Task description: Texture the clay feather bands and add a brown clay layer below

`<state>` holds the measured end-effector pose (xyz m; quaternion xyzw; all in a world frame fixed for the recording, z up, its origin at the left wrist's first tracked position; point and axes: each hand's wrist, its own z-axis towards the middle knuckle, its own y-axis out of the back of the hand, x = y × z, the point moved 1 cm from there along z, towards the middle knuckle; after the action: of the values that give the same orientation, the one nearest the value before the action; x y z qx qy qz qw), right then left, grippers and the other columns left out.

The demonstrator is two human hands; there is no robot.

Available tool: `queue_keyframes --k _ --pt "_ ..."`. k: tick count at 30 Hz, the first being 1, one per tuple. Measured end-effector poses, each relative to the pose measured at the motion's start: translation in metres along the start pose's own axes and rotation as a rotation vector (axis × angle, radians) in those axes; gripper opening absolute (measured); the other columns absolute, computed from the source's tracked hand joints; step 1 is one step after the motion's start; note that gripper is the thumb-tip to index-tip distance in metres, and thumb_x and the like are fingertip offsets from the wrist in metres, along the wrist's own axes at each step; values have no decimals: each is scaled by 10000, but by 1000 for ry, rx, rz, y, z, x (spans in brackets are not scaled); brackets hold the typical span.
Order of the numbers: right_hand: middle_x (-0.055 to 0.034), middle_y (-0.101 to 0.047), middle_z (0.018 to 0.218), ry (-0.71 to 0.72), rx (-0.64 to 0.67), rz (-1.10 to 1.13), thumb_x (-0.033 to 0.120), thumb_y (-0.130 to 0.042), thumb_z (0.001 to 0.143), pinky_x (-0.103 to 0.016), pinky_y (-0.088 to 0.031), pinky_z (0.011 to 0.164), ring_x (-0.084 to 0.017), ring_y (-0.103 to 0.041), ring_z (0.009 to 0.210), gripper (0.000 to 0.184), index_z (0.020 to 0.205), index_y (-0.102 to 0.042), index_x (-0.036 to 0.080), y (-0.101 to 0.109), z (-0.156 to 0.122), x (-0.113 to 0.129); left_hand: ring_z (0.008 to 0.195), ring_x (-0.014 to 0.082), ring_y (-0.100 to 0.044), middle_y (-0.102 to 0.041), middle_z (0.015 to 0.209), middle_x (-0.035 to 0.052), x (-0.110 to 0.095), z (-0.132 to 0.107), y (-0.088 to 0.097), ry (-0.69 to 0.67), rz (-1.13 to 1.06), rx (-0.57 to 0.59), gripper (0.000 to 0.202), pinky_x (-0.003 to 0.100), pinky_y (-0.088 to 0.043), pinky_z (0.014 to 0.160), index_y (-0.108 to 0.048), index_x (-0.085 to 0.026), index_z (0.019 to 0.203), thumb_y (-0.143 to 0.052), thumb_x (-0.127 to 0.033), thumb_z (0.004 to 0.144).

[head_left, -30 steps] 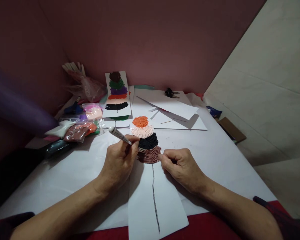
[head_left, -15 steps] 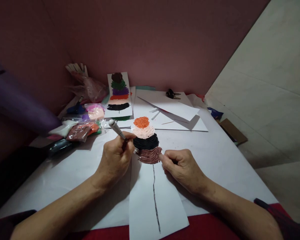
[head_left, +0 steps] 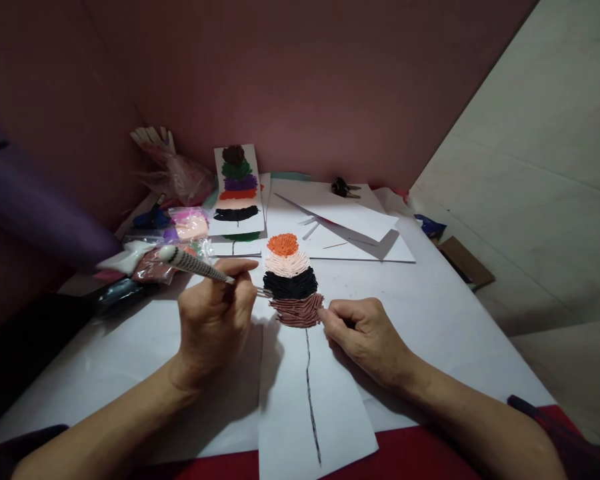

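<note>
My left hand (head_left: 215, 313) is closed round a fork (head_left: 195, 265) with a pale, dark-patterned handle. Its tines point right, at the left edge of the clay bands. The clay lies on a long white card (head_left: 290, 393): an orange blob (head_left: 283, 244) at the top, then a pale pink band (head_left: 287, 264), a black band (head_left: 291, 284) and a brown band (head_left: 297, 311), all ridged. Below them runs a dark drawn line (head_left: 309, 380). My right hand (head_left: 357, 327) is closed at the card's right edge, its fingertips by the brown band; anything inside is hidden.
A finished-looking card (head_left: 237, 223) with coloured bands lies at the back. Bagged clay packets (head_left: 153, 263) and a pink plastic bag (head_left: 185, 177) are at the left. White sheets (head_left: 350, 213) with keys (head_left: 345, 188) lie at back right; walls stand behind and at the right.
My left hand has drawn back leftwards from the clay, and the fork has tilted lower, bringing its tines into sight. The right hand and the card have stayed put.
</note>
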<state>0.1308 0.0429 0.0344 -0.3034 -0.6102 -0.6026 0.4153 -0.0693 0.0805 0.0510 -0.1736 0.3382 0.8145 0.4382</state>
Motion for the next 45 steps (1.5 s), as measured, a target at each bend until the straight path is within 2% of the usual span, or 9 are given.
queue_keyframes --k 4,6,11,20,34,41,45 --pt "36 -406 438 16 -8 -6 259 -483 863 -239 -279 417 -74 -321 432 420 467 -353 206 1 0 1 475 76 -544 -584 580 -47 -2 -8 -4 48 -147 174 131 191 -444 459 -626 -147 953 -542 -108 861" --pt "38 -398 433 17 -12 -15 257 -485 865 -238 -273 413 -72 -310 430 424 467 -348 205 1 0 1 500 83 -570 -619 619 -23 -3 -11 -6 25 -167 232 124 194 -460 468 -624 -137 946 -536 -100 866" --pt "38 -395 449 32 -4 -28 255 -488 867 -241 -283 425 -75 -315 443 414 479 -352 204 0 0 1 539 104 -618 -674 667 22 -3 -14 -9 -40 -173 277 128 207 -479 485 -622 -117 955 -526 -92 874" --pt "39 -390 448 28 -11 -29 252 -490 863 -240 -278 422 -76 -315 445 409 476 -366 201 0 0 1 547 114 -600 -660 642 3 4 -14 -11 36 -191 360 136 213 -447 461 -638 -154 924 -519 -121 865" --pt "34 -403 455 20 4 -21 263 -485 869 -243 -285 431 -76 -326 445 412 487 -342 204 1 0 0 453 87 -394 -463 526 -62 6 -11 -9 127 -215 337 146 221 -348 429 -618 -176 904 -487 -125 863" --pt "30 -414 442 -7 0 -21 267 -481 868 -249 -280 427 -79 -342 434 406 475 -408 196 0 0 -1 439 77 -397 -467 533 -65 7 -9 -7 89 -139 326 154 215 -342 427 -612 -173 877 -480 -104 837" --pt "32 -415 436 -13 -2 1 273 -485 864 -246 -272 419 -77 -342 425 410 471 -397 199 0 -1 -1 424 76 -388 -444 508 -76 7 -7 -5 59 -101 281 149 220 -347 433 -615 -177 854 -489 -102 825"
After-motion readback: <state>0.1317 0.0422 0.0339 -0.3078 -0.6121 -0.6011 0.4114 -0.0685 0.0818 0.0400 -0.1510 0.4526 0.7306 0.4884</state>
